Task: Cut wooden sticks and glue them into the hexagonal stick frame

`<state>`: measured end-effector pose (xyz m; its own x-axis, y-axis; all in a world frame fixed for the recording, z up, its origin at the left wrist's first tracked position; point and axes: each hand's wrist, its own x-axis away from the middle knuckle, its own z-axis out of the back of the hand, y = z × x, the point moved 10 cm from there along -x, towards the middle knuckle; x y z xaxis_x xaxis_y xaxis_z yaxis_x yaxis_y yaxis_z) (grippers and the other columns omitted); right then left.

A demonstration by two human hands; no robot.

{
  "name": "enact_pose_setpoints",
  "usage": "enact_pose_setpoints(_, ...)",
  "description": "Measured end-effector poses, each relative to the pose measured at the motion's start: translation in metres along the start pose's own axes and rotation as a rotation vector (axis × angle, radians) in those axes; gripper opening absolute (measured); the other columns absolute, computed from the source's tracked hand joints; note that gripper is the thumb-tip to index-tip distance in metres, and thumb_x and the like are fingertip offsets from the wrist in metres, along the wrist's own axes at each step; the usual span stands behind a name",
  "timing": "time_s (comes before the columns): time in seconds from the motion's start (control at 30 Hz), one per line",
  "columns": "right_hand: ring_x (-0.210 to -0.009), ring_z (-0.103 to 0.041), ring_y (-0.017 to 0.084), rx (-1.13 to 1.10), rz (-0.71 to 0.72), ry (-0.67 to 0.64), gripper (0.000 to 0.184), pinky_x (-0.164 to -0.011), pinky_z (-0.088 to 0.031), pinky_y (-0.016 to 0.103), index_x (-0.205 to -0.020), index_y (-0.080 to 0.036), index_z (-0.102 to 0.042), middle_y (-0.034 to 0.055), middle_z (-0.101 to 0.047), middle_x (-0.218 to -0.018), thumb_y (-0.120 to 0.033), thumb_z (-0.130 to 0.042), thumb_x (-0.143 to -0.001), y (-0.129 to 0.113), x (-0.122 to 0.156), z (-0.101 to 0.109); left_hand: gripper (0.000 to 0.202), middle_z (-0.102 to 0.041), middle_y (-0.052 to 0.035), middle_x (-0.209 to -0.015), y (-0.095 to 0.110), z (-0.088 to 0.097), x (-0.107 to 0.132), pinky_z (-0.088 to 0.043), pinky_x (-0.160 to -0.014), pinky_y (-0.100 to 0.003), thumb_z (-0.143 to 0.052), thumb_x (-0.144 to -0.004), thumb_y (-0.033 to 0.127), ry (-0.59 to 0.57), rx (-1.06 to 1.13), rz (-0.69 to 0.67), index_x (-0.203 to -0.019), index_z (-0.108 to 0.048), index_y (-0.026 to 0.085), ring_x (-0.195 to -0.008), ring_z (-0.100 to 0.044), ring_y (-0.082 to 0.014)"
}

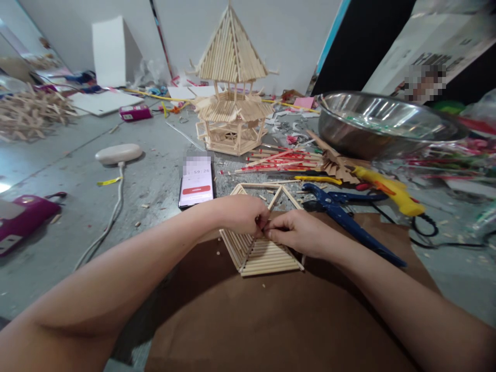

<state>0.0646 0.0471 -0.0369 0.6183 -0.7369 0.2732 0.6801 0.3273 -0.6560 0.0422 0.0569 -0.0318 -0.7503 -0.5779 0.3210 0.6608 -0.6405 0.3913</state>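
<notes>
A six-sided frame of thin wooden sticks [273,263] lies on a sheet of brown paper [279,325]. Its near panels are filled with sticks side by side, while the far ones show only bare ribs. Over the frame's middle, my left hand [246,213] has its fingers closed in a pinch. My right hand [298,231] meets it there, thumb and fingers pressed together. Whatever lies between the fingertips is too small and hidden to name. Just right of the right hand are blue-handled cutters [349,223].
Behind the frame stands a stick-built pagoda model [232,57]. A phone [197,187] lies to the left, near a white power strip [119,154]. To the right are a yellow glue gun [391,192], red-wrapped sticks [281,160] and a metal basin [349,137].
</notes>
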Motion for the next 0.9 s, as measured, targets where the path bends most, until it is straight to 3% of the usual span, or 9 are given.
enact_pose_setpoints(0.9,-0.045,-0.028,0.005,0.006,-0.007,-0.032,0.026,-0.043,-0.019,0.020,-0.046,-0.014,-0.043,-0.0044,-0.028,-0.046,-0.026,-0.041,-0.068,-0.0006,-0.0002,-0.0031,0.020,-0.059,0.0004,-0.064,0.0015,0.0009,0.0007,-0.028,-0.043,-0.019,-0.050,-0.060,0.032,0.006,-0.019,-0.008,-0.073,-0.059,0.020,-0.050,-0.046,-0.0095)
